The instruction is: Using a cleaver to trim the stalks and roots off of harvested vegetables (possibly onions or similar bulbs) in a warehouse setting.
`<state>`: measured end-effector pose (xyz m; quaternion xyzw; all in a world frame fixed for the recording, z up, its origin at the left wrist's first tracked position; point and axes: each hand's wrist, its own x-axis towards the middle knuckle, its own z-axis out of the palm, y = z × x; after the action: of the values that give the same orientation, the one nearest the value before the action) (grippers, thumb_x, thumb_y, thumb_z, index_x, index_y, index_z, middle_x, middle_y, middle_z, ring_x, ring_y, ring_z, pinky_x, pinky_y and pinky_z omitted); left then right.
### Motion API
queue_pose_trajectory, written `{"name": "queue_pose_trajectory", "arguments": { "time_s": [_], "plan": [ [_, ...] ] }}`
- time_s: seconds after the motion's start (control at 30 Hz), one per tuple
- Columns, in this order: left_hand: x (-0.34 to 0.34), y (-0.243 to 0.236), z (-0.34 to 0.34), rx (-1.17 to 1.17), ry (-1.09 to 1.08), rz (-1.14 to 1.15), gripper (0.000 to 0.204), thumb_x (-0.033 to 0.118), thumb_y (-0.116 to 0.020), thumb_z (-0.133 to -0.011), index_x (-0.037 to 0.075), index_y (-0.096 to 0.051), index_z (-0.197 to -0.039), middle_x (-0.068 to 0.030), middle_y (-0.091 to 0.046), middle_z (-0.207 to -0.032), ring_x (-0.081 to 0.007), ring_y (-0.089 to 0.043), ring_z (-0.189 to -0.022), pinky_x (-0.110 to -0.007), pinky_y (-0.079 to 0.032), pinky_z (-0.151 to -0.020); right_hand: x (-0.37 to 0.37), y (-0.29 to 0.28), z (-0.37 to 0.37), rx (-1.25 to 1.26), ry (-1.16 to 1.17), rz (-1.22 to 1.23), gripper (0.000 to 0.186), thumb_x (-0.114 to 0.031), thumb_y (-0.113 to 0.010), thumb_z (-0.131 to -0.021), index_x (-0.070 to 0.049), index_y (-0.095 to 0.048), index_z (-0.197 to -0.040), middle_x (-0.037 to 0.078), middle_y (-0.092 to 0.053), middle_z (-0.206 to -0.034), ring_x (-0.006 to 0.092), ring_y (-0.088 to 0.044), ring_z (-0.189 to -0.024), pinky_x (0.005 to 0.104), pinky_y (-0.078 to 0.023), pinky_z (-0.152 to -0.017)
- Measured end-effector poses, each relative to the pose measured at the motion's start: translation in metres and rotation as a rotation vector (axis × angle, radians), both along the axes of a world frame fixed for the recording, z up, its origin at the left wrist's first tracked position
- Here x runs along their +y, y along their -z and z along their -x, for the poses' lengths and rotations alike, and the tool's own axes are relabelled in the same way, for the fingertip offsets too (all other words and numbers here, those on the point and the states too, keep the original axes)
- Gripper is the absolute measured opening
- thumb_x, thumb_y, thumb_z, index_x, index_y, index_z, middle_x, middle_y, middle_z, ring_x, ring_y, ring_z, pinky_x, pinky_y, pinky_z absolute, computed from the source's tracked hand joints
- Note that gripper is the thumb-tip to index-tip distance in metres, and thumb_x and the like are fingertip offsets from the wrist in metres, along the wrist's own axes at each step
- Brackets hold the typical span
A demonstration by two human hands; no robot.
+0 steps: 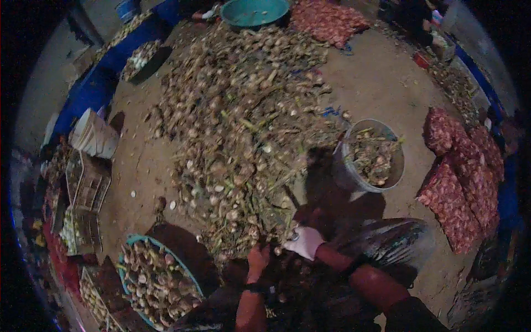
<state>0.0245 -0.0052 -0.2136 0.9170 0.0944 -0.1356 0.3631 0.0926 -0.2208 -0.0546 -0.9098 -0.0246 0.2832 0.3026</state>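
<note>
Apparently handling bulbs (233, 214) at six o'clock edge of heap (243, 110), with left hand (258, 261) and gloved right hand (304, 243) curled; cannot tell whether gripping; next, probably steady one bulb

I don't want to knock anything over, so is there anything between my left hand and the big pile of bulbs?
Nothing visible: your left hand is at the near edge of the pile of bulbs. Your gloved right hand is beside it, to the right, not in between.
</note>
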Motion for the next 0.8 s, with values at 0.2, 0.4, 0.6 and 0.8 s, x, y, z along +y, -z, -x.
{"name": "queue_pose_trajectory", "arguments": {
  "time_s": [0.2, 0.4, 0.6, 0.8],
  "plan": [
    [-0.039, 0.004, -0.006, 0.055, 0.112, 0.070, 0.050, 0.028, -0.061, -0.079, 0.006, -0.052, -0.122, -0.0242, -0.063, -0.101, -0.0404, -0.062, -0.090, -0.047, -0.050, -0.074, -0.020, 0.001, 0.005, 0.001, 0.060, -0.056, 0.057, -0.049, -0.068, -0.069, 0.001, -0.064, -0.095, 0.022, -0.065, -0.093, 0.0361, -0.063, -0.090, 0.0414, -0.050, -0.080],
    [-0.007, 0.034, 0.001, -0.056, 0.318, 0.267, 0.041, 0.028, -0.065, -0.079, 0.006, -0.058, -0.113, -0.0206, -0.065, -0.093, -0.0404, -0.062, -0.086, -0.046, -0.051, -0.072, 0.008, 0.006, 0.010, -0.026, -0.103, -0.012, 0.059, -0.053, -0.061, -0.073, 0.001, -0.063, -0.097, 0.023, -0.065, -0.096, 0.0385, -0.062, -0.092, 0.0414, -0.049, -0.083],
    [-0.039, -0.008, -0.003, 0.125, 0.520, -0.237, 0.034, 0.027, -0.062, -0.084, 0.000, -0.059, -0.102, -0.0215, -0.064, -0.086, -0.0390, -0.063, -0.079, -0.045, -0.051, -0.068, -0.016, 0.000, 0.009, 0.021, -0.043, -0.010, 0.055, -0.050, -0.060, -0.074, 0.001, -0.063, -0.096, 0.024, -0.064, -0.094, 0.0389, -0.062, -0.092, 0.0430, -0.050, -0.081],
    [-0.010, -0.083, -0.024, -0.027, -0.178, 0.683, 0.064, 0.001, -0.052, -0.079, 0.003, -0.035, -0.141, -0.0018, -0.060, -0.083, -0.0128, -0.055, -0.066, -0.024, -0.045, -0.057, -0.010, -0.006, 0.001, -0.011, -0.018, -0.003, 0.048, -0.046, -0.062, -0.075, 0.000, -0.066, -0.090, 0.021, -0.065, -0.087, 0.0360, -0.063, -0.086, 0.0420, -0.050, -0.079]
  ]
}}
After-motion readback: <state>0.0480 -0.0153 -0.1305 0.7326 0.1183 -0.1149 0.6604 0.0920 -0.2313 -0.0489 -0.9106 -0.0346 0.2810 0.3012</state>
